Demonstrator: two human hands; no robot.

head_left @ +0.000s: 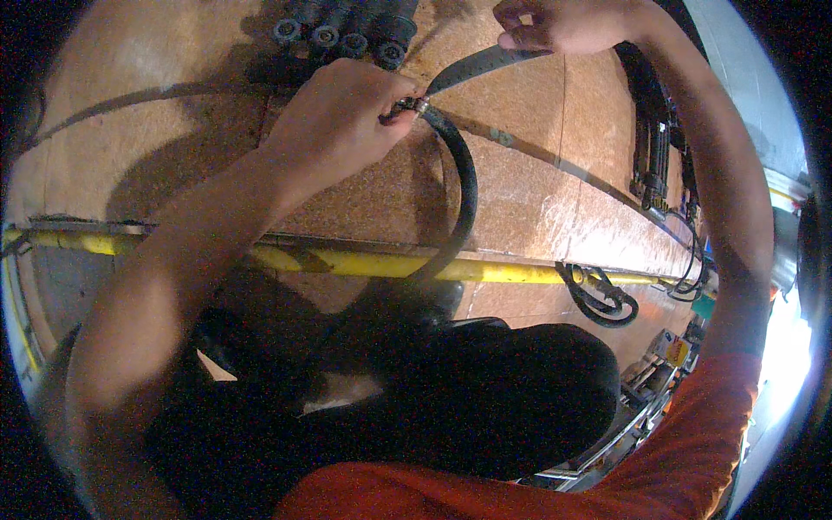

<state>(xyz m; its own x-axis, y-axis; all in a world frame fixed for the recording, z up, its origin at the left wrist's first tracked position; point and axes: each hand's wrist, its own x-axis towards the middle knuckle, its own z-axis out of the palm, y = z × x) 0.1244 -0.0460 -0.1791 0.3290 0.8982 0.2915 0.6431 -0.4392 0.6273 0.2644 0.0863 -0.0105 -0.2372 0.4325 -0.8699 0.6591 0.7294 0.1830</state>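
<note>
Over a brown wooden bench [511, 195], a dark strap [465, 169] slants from upper right to upper center, then loops toward lower center. The left hand [355, 104] has its grip closed on it at the bend; the right hand [568, 26] pinches its upper-right stretch. Nearer the left hand, at that grip's right side, sits a metal fitting [422, 106].

Before you stretches a brown wooden counter [537, 104], its boards parted by thin seams, a yellow rail [364, 263] running along the near edge. Toward the far side lie black cylindrical pieces [354, 43] with round ends facing you; near the right end sits a long black part [659, 160].
</note>
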